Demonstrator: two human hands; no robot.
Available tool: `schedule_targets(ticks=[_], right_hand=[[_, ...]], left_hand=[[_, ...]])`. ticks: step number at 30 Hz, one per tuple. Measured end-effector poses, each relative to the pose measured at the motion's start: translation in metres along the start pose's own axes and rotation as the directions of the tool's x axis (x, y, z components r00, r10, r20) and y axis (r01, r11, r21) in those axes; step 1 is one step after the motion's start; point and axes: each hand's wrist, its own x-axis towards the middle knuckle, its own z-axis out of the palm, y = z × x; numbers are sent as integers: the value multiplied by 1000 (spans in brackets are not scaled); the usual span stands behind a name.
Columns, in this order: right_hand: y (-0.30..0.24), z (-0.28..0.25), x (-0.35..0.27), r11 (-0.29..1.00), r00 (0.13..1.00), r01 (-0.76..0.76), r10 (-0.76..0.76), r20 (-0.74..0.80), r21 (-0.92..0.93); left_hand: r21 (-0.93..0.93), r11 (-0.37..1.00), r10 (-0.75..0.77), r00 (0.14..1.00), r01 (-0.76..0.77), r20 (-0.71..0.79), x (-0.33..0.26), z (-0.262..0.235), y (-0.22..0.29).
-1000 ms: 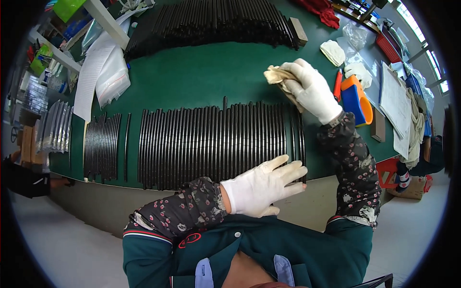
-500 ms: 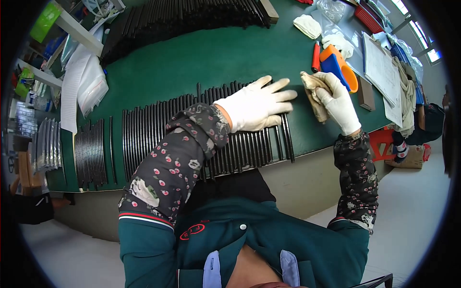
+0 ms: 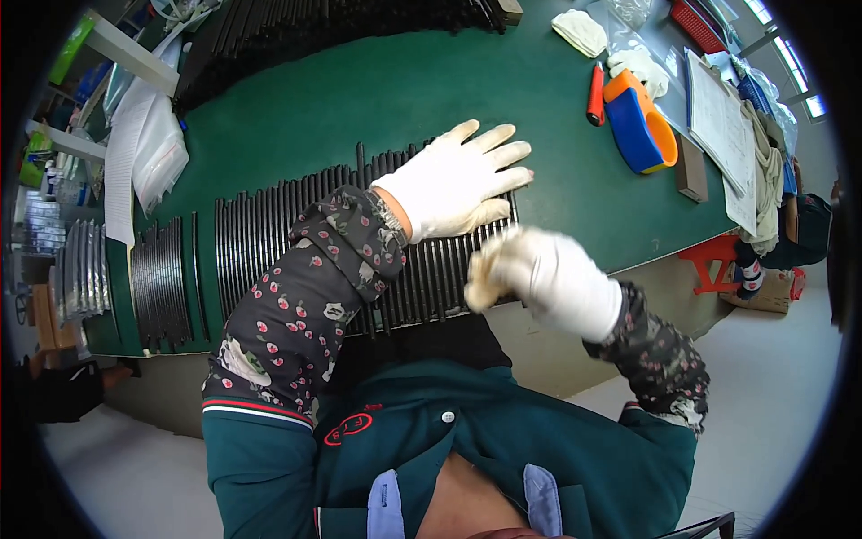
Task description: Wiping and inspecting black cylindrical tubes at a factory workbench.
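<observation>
My left hand [image 3: 458,182], in a white glove, lies with fingers spread across the right part of a long row of thin black rods [image 3: 278,238] on the green table. The right hand [image 3: 561,277], gloved too, is closed on a beige cloth [image 3: 488,274] by the near right ends of the rods. Motion blurs its fingers and hides part of the cloth. Left of the row lie a single black rod [image 3: 198,269] and a tighter bunch of rods [image 3: 160,283]. One rod [image 3: 361,157] sticks out past the row's far side.
A large pile of black rods [image 3: 332,22] covers the far edge. At the far right are a red tool [image 3: 596,94], an orange and blue plastic holder [image 3: 639,130], a wooden block [image 3: 690,171], white gloves [image 3: 581,33] and papers [image 3: 718,126]. Plastic bags [image 3: 162,162] lie far left.
My right hand has come left and nearer to me with the cloth, from beside the orange and blue holder to the rods. The left hand stays spread on the row, slightly farther left.
</observation>
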Motion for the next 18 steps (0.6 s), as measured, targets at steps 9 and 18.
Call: schedule_targets(ticks=[9,18], right_hand=[[14,2,22,999,986,-11,5,-170,-31],[-22,-9,37,923,948,-185,258,-188,338]], left_hand=[[76,997,5,1000,-5,-9,2,2,0],[141,989,30,1000,-31,7,4,-1,-2]])
